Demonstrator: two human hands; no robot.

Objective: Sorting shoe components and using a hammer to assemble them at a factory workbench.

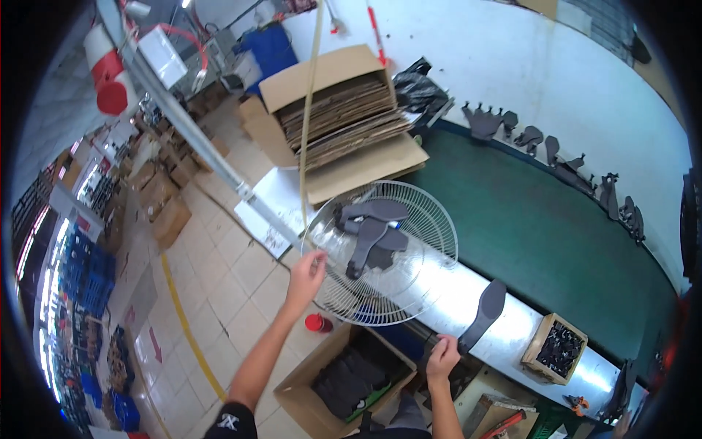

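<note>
Dark grey, a sole-shaped piece [488, 306] slants over the metal bench [518, 325] in the head view, its narrow end pinched in the right hand [442, 356]. The left hand [306, 275], partly curled, is at the rim of a round wire basket [340, 307] holding similar pieces [368, 238]; whether it grips anything, I cannot tell. A wooden box [543, 372] of black parts [561, 349] sits further right.
</note>
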